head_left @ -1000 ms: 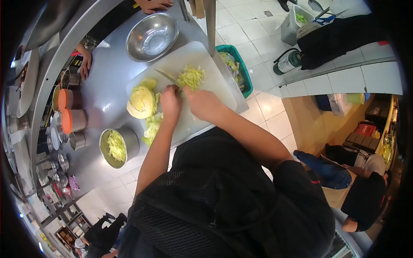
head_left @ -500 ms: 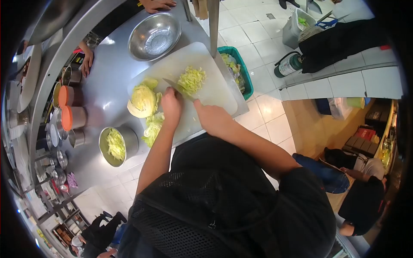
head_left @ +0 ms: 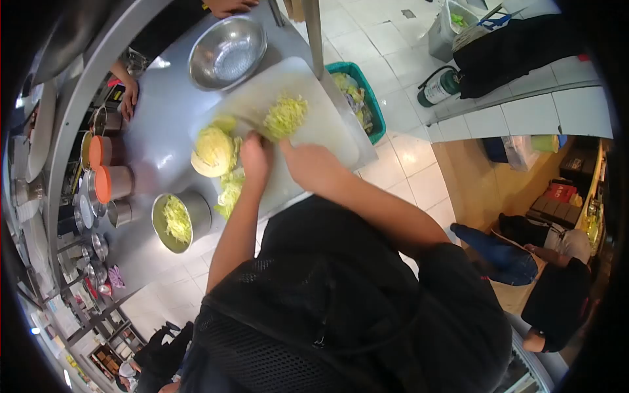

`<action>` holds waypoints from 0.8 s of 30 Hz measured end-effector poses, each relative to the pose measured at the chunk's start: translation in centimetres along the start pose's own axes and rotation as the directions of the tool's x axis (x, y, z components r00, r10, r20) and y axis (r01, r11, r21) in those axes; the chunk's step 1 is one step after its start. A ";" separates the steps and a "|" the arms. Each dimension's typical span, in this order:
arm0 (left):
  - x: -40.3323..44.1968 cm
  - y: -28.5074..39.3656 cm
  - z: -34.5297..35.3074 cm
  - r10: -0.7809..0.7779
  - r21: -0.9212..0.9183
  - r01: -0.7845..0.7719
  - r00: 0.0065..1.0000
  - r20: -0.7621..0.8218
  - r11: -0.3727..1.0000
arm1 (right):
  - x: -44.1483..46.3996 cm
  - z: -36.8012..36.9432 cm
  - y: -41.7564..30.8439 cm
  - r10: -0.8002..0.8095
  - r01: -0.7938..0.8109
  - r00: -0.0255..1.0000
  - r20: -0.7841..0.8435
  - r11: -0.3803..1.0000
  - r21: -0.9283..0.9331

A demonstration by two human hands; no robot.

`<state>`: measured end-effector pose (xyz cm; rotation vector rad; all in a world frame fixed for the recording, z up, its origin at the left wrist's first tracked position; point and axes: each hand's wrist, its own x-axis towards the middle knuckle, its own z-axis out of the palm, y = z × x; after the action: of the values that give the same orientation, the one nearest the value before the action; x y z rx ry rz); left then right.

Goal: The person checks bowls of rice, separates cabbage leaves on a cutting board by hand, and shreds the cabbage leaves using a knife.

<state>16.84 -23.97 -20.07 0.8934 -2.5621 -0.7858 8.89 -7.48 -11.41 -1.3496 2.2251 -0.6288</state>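
Note:
My right hand (head_left: 306, 162) is closed on a knife (head_left: 254, 126), whose blade is blurred and points up and left over the white cutting board (head_left: 327, 121). Close beside the blade, my left hand (head_left: 255, 157) has its fingers curled; what they press on is hidden. Shredded cabbage (head_left: 286, 116) lies in a pile just beyond the knife. Left of my left hand sits a cut cabbage head (head_left: 215, 152), with loose leaves (head_left: 229, 195) below it at the board's edge. A metal pot (head_left: 200, 219) holding more shreds stands at the lower left.
A metal bowl (head_left: 229, 52) stands beyond the board. Two hands of another person rest at the table's far side. Orange-lidded containers (head_left: 113, 183) line the left. A green basket (head_left: 375, 111) of leaves is right of the table. Other people are at the lower right and lower left.
My right hand has moved slightly up and left with the knife, closer to my left hand. The whole view has shifted a little.

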 end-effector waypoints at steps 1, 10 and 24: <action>0.7 -0.1 0.2 -0.052 0.013 0.052 0.999 0.004 0.999 | 0.0 -0.3 -0.1 -0.007 0.007 1.000 -0.016 1.000 -0.008; 0.0 -0.1 0.0 0.143 -0.019 -0.145 0.986 -0.085 0.989 | 0.1 0.2 -0.3 0.027 -0.027 1.000 0.000 0.999 0.026; -1.2 -0.3 -0.1 0.120 0.075 -0.116 0.991 -0.050 0.990 | -2.4 2.1 1.8 0.115 -0.128 0.986 0.120 0.986 0.109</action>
<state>17.92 -23.47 -20.25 0.7644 -2.5821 -0.6303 9.88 -4.93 -13.76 -1.1530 2.1271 -0.6116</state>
